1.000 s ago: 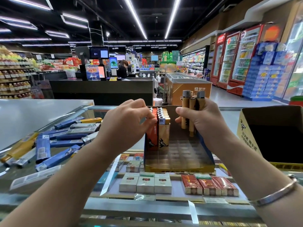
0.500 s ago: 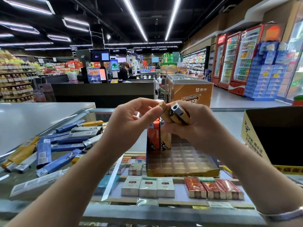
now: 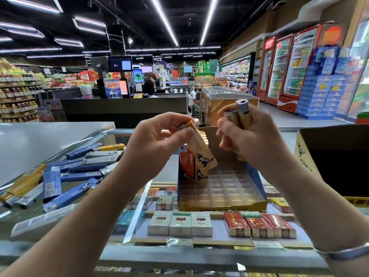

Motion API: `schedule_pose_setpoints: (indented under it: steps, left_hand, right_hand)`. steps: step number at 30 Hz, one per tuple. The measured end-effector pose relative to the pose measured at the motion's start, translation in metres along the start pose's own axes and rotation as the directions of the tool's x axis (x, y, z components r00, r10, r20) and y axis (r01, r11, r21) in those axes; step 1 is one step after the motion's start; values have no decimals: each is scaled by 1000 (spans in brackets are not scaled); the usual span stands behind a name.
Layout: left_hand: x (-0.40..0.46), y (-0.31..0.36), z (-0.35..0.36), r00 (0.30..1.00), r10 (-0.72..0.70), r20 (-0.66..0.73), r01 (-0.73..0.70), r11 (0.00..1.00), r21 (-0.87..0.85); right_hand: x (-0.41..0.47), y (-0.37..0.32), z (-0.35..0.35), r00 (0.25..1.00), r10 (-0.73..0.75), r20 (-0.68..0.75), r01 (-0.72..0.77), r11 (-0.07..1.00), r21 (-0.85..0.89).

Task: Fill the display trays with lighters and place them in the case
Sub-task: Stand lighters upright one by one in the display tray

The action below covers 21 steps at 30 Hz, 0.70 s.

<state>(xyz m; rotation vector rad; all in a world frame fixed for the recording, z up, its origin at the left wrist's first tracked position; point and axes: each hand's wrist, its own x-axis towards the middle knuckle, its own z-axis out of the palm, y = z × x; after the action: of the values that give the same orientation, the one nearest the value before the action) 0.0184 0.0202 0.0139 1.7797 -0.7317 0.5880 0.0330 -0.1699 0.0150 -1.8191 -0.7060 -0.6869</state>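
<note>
The step in hand is loading the display tray [image 3: 221, 204], which stands on the glass tabletop [image 3: 40, 140] near its front edge, directly above the cigarette packs [image 3: 179, 223] shelved under the glass. The left hand [image 3: 157, 144] pinches a single tan lighter [image 3: 201, 152] by its upper part between thumb and fingertips, holding it tilted with its base aimed down toward the tray's back-left corner. There a few lighters already stand upright in their cells, an orange one [image 3: 187, 166] outermost and a tan one just beside it. The right hand [image 3: 251, 140] is curled round a small bundle of spare lighters [image 3: 239, 116], their metal caps poking up above the fingers, and hovers over the back of the tray. Most of the clear cells look unfilled, so the task appears to be at an early stage, and nothing has yet gone into the case. The next move likely calls for righting the tilted lighter and lowering it squarely into the free cell beside those already standing, without knocking them over. More loose lighters [image 3: 65, 176] lie heaped toward the tabletop's left edge, and an open cardboard box [image 3: 305, 154] sits at its right edge.
</note>
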Motion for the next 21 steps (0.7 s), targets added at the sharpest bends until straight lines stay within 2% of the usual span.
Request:
schedule_pose_setpoints:
  steps: [2, 4, 7, 11, 17, 21]
  left_hand:
    - [-2, -1, 2, 998, 56, 28, -60, 984, 170]
    - [-4, -3, 6, 986, 144, 85, -164, 923, 347]
    - [-6, -3, 11, 963, 235, 132, -269, 848, 455]
    - [-5, -4, 10, 957, 267, 117, -288, 809, 513]
    - [-5, -11, 11, 972, 217, 86, -230, 836, 499]
    - [-6, -12, 17, 963, 268, 33, -248, 833, 495]
  right_hand:
    - [1, 7, -5, 985, 120, -121, -117, 993, 29]
    - [2, 16, -9, 945, 258, -202, -250, 966, 63]
    - [1, 21, -10, 884, 408, -229, -393, 913, 110]
    - [1, 22, -7, 885, 410, -222, -398, 912, 99]
    - [-1, 19, -1, 915, 354, -196, -352, 935, 45]
    - [-4, 16, 4, 935, 313, -168, -315, 949, 20]
